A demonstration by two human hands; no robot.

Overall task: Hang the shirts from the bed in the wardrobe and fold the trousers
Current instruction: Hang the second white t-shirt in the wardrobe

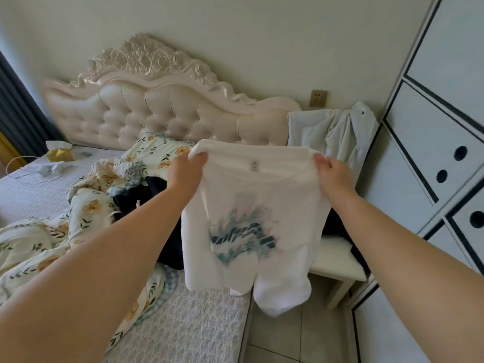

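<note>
Pinching the shirt [251,200] by its shoulders, your left grip [187,170] and right grip [332,175] spread it between them, likely readying it for hanging; the wardrobe [432,153] stands right of both.

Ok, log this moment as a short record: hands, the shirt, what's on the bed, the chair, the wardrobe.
left grip: pinches one shoulder of the white T-shirt
right grip: pinches the other shoulder
T-shirt: held up and spread, hem hanging past the edge of the bed
on the bed: dark clothes heaped beside the floral quilt
chair: white garments draped over its back
wardrobe: at the right, no open door in view
hanger: none in view
</note>
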